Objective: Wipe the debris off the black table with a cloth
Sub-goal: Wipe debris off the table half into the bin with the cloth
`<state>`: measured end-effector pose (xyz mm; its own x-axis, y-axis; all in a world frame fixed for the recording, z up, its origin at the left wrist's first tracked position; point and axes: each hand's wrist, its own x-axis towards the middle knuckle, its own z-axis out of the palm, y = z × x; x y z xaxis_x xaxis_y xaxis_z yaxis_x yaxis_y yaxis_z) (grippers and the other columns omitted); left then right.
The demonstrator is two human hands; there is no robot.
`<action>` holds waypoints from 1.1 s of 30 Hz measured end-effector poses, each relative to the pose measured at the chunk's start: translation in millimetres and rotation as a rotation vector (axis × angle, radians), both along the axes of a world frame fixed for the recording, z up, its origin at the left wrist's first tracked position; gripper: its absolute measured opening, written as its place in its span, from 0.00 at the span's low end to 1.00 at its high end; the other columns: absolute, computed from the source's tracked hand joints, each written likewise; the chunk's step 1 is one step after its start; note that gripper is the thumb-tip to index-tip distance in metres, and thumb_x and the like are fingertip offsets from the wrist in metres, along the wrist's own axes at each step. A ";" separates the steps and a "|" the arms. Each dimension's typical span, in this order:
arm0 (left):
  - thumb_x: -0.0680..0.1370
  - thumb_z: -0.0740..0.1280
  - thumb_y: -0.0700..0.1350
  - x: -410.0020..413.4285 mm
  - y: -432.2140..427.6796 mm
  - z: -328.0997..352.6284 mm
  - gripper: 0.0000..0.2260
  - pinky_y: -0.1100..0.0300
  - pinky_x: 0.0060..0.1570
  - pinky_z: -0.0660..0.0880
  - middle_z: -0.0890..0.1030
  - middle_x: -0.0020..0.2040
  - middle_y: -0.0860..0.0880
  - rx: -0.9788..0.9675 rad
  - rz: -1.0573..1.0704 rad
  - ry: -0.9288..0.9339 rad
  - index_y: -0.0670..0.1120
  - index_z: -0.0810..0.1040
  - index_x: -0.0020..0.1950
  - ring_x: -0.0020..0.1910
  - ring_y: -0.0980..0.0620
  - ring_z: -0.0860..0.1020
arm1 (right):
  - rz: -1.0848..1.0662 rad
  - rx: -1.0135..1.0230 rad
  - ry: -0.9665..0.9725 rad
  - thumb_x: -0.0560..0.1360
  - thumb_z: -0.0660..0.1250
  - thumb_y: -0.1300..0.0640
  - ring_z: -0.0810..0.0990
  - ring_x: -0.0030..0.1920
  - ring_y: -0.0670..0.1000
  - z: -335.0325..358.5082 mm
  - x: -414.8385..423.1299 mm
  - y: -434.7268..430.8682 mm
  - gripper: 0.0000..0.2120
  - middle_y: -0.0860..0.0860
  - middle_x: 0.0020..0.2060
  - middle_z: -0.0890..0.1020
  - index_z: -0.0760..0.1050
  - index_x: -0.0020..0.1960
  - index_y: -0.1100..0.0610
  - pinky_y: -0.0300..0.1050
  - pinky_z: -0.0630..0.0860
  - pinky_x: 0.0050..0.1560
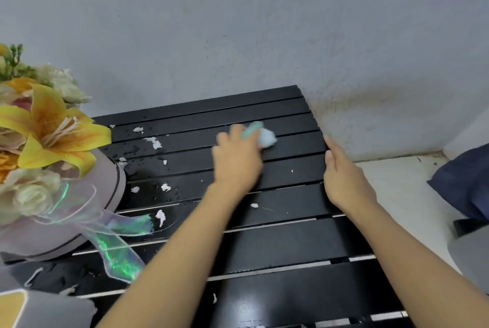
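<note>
Nearest the body, between the two forearms, a scrap of white debris (214,298) lies on the slatted black table (277,248), just right of the left forearm. To the left of the left hand stands a round box of flowers (53,137), its shiny ribbon (119,256) trailing over the slats. More white scraps and water drops (132,148) are scattered between the box and that hand. The right hand (344,179) lies with straight, closed-together fingers against the table's right edge, holding nothing. Further out, the left hand (236,161), blurred, has its fingers curled round a pale blue cloth (262,136) that sticks out past the fingertips onto the table top. Beyond both hands rises a grey wall (238,23).
</note>
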<state>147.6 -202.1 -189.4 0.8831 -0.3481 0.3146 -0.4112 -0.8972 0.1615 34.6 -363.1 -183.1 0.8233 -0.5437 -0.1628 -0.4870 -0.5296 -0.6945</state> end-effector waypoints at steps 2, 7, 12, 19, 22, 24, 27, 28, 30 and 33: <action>0.80 0.59 0.46 28.4 58.1 -0.5 0.17 0.46 0.53 0.70 0.69 0.66 0.46 -0.020 0.244 0.046 0.57 0.70 0.69 0.57 0.37 0.69 | 0.006 0.009 -0.001 0.84 0.42 0.47 0.73 0.64 0.59 0.2 1.5 0.8 0.22 0.56 0.64 0.76 0.52 0.78 0.38 0.52 0.67 0.55; 0.81 0.58 0.45 48.6 106.0 6.1 0.15 0.44 0.58 0.66 0.66 0.67 0.42 -0.103 0.491 0.182 0.51 0.73 0.67 0.61 0.36 0.65 | -0.006 -0.010 -0.004 0.84 0.43 0.48 0.71 0.68 0.59 -1.6 4.2 0.2 0.22 0.53 0.70 0.72 0.52 0.78 0.40 0.55 0.67 0.62; 0.80 0.59 0.44 -26.4 62.2 3.4 0.17 0.45 0.51 0.72 0.71 0.63 0.44 -0.113 0.147 0.087 0.53 0.72 0.67 0.52 0.37 0.69 | 0.000 0.011 -0.042 0.85 0.45 0.50 0.68 0.70 0.57 1.9 1.9 1.5 0.22 0.49 0.73 0.69 0.55 0.78 0.43 0.55 0.67 0.64; 0.80 0.63 0.46 -88.8 69.4 22.5 0.13 0.59 0.57 0.70 0.79 0.54 0.49 -0.594 -0.202 0.297 0.54 0.79 0.63 0.53 0.50 0.76 | 0.009 0.070 -0.059 0.84 0.51 0.52 0.70 0.69 0.57 10.7 -57.0 9.6 0.21 0.52 0.70 0.71 0.57 0.77 0.46 0.55 0.67 0.65; 0.78 0.59 0.52 -18.6 81.6 21.9 0.17 0.43 0.52 0.76 0.78 0.53 0.42 -0.534 0.046 0.250 0.56 0.77 0.65 0.49 0.38 0.78 | 0.096 0.067 -0.006 0.84 0.48 0.49 0.67 0.72 0.56 5.1 -99.8 22.6 0.23 0.50 0.74 0.67 0.52 0.78 0.43 0.54 0.64 0.68; 0.77 0.58 0.52 -1.5 70.7 14.3 0.18 0.42 0.56 0.74 0.74 0.60 0.41 -0.389 0.160 0.295 0.57 0.74 0.66 0.52 0.36 0.75 | 0.099 0.014 -0.012 0.84 0.46 0.47 0.68 0.70 0.56 3.2 -110.5 28.4 0.23 0.50 0.72 0.69 0.51 0.78 0.42 0.53 0.65 0.65; 0.79 0.59 0.44 -34.4 36.7 8.8 0.18 0.48 0.50 0.71 0.71 0.61 0.41 -0.096 0.175 0.147 0.52 0.69 0.69 0.52 0.37 0.71 | 0.074 -0.020 -0.062 0.84 0.46 0.50 0.75 0.60 0.57 2.2 -104.9 31.1 0.22 0.55 0.61 0.78 0.54 0.78 0.45 0.49 0.69 0.54; 0.78 0.59 0.41 -55.7 25.6 7.2 0.19 0.50 0.48 0.70 0.71 0.61 0.42 -0.087 0.109 0.091 0.52 0.68 0.70 0.50 0.39 0.71 | 0.070 -0.029 -0.075 0.84 0.46 0.50 0.76 0.56 0.57 2.1 -102.4 30.3 0.21 0.56 0.58 0.79 0.55 0.78 0.45 0.49 0.69 0.52; 0.79 0.60 0.41 -97.2 15.6 -0.1 0.19 0.53 0.49 0.70 0.73 0.60 0.45 -0.130 -0.141 0.081 0.53 0.71 0.68 0.46 0.42 0.70 | 0.062 -0.023 -0.094 0.84 0.46 0.50 0.75 0.49 0.55 1.3 -101.4 28.9 0.21 0.56 0.53 0.81 0.56 0.77 0.45 0.50 0.71 0.52; 0.80 0.63 0.42 -104.5 23.8 13.3 0.14 0.55 0.55 0.70 0.77 0.57 0.47 -0.390 -0.328 0.187 0.53 0.78 0.63 0.50 0.43 0.75 | 0.057 0.002 -0.116 0.84 0.47 0.50 0.77 0.46 0.54 -0.1 -104.0 29.2 0.21 0.53 0.46 0.81 0.57 0.76 0.44 0.52 0.74 0.52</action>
